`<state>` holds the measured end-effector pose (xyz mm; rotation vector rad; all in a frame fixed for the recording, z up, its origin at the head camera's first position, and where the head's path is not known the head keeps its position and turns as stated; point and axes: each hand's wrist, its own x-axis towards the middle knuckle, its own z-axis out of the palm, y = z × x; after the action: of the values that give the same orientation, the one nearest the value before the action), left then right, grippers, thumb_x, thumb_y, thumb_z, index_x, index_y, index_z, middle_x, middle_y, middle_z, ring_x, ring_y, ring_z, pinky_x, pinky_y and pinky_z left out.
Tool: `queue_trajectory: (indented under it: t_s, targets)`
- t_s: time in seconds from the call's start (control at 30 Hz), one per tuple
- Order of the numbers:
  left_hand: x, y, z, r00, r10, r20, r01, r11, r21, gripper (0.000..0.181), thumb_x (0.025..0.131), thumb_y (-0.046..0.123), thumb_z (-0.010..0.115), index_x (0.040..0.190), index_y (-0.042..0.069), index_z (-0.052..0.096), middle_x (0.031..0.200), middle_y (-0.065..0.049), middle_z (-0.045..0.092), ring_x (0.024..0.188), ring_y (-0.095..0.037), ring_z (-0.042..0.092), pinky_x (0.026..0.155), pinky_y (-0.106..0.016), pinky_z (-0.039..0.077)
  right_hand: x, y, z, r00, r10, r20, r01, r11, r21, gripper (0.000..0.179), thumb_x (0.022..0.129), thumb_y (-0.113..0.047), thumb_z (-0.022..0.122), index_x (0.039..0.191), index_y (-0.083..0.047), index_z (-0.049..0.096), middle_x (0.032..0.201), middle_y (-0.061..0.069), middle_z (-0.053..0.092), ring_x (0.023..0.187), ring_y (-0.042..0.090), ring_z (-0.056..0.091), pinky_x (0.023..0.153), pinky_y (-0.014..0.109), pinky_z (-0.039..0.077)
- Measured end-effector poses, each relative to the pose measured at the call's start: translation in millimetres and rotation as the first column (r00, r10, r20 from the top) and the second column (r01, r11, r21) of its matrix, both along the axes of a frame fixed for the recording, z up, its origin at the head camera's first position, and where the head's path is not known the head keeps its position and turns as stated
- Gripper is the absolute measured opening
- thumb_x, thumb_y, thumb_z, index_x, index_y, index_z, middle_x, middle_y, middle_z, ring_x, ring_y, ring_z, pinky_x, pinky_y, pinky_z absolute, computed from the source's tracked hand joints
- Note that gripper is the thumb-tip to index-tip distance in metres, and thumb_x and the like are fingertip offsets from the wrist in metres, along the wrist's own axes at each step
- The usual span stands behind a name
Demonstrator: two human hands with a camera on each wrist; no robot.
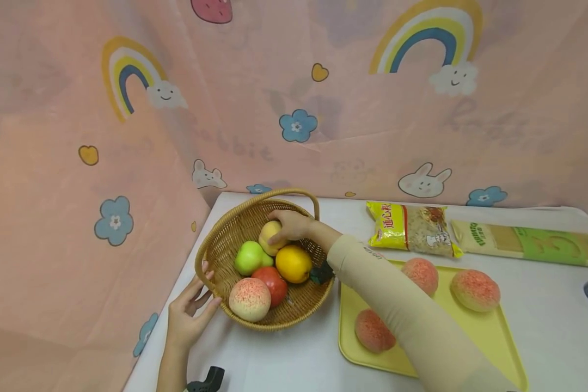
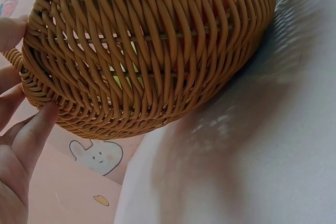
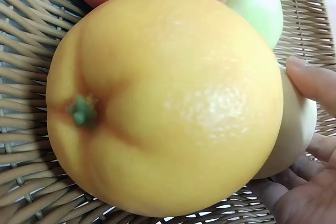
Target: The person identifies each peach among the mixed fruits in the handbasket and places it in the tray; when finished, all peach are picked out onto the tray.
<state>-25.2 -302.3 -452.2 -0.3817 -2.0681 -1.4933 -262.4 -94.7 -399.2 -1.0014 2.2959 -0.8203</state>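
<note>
A wicker basket (image 1: 299, 318) with an arched handle holds several fruits. My left hand (image 1: 188, 313) grips its left rim near the handle's foot; in the left wrist view the fingers (image 2: 37, 135) lie against the weave. Inside the basket, my right hand (image 1: 294, 224) holds a pale yellow peach (image 1: 269, 238) at the back. Beside that peach are a green pear-like fruit (image 1: 249, 258) and an orange (image 1: 294, 264). A red apple (image 1: 274, 286) and a pink-speckled peach (image 1: 250, 299) lie in front. The orange (image 3: 173, 103) hides part of the held peach (image 3: 299, 124) in the right wrist view.
Right of the basket, a yellow tray (image 1: 490, 332) bears several peaches (image 1: 475, 290), partly covered by my right sleeve. Behind it lie a yellow food packet (image 1: 414, 228) and a long green packet (image 1: 534, 243). A printed pink cloth (image 1: 274, 152) hangs behind the table.
</note>
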Motion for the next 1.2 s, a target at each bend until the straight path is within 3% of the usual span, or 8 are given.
queue_trajectory:
  t_s: [0.33, 0.53, 0.8, 1.03, 1.2]
  targets:
    - [-0.3, 0.4, -1.3, 1.000, 0.005, 0.011, -0.005, 1.000, 0.000, 0.054, 0.069, -0.027, 0.063, 0.121, -0.019, 0.051, 0.140, -0.037, 0.036, 0.132, -0.017, 0.046, 0.093, -0.024, 0.051, 3.3, 0, 6.1, 0.999, 0.003, -0.053, -0.002, 1.000, 0.025, 0.069, 0.078, -0.025, 0.074, 0.135, 0.002, 0.047, 0.125, 0.013, 0.058, 0.100, 0.021, 0.057, 0.084, 0.029, 0.053]
    - [-0.3, -0.6, -3.7, 0.999, 0.032, 0.026, -0.032, 0.999, -0.013, 0.053, 0.070, -0.026, 0.064, 0.120, -0.018, 0.053, 0.141, -0.034, 0.038, 0.131, -0.016, 0.047, 0.092, -0.023, 0.051, 7.7, -1, 13.8, 0.995, 0.022, -0.101, -0.023, 1.000, -0.006, 0.065, 0.077, -0.025, 0.074, 0.133, -0.004, 0.049, 0.122, 0.009, 0.059, 0.095, 0.018, 0.058, 0.078, 0.027, 0.053]
    - [0.4, -2.3, -4.8, 0.998, 0.046, 0.042, -0.045, 0.999, -0.019, 0.051, 0.070, -0.025, 0.064, 0.120, -0.018, 0.053, 0.142, -0.032, 0.038, 0.131, -0.014, 0.047, 0.092, -0.022, 0.051, 15.3, 0, 34.1, 0.991, -0.002, -0.131, -0.013, 0.993, -0.119, 0.074, 0.073, -0.025, 0.076, 0.138, -0.006, 0.044, 0.135, 0.008, 0.051, 0.105, 0.019, 0.054, 0.085, 0.029, 0.052]
    - [-0.2, -3.0, -5.8, 0.998, 0.042, 0.043, -0.041, 0.999, -0.020, 0.052, 0.071, -0.025, 0.064, 0.121, -0.018, 0.053, 0.142, -0.031, 0.038, 0.131, -0.014, 0.046, 0.091, -0.021, 0.051, 22.5, 11, 51.0, 0.991, 0.035, -0.127, -0.054, 0.988, -0.145, 0.077, 0.075, -0.023, 0.075, 0.142, -0.009, 0.040, 0.138, 0.008, 0.048, 0.108, 0.020, 0.053, 0.085, 0.029, 0.054]
    - [1.1, -2.3, -3.4, 0.998, 0.049, 0.036, -0.048, 0.999, -0.020, 0.051, 0.071, -0.026, 0.063, 0.120, -0.019, 0.053, 0.141, -0.034, 0.038, 0.131, -0.014, 0.047, 0.091, -0.021, 0.051, 31.9, 25, 63.2, 0.986, 0.100, -0.136, -0.125, 0.973, -0.192, 0.075, 0.075, -0.024, 0.077, 0.141, -0.011, 0.042, 0.141, 0.007, 0.045, 0.111, 0.020, 0.054, 0.088, 0.030, 0.053]
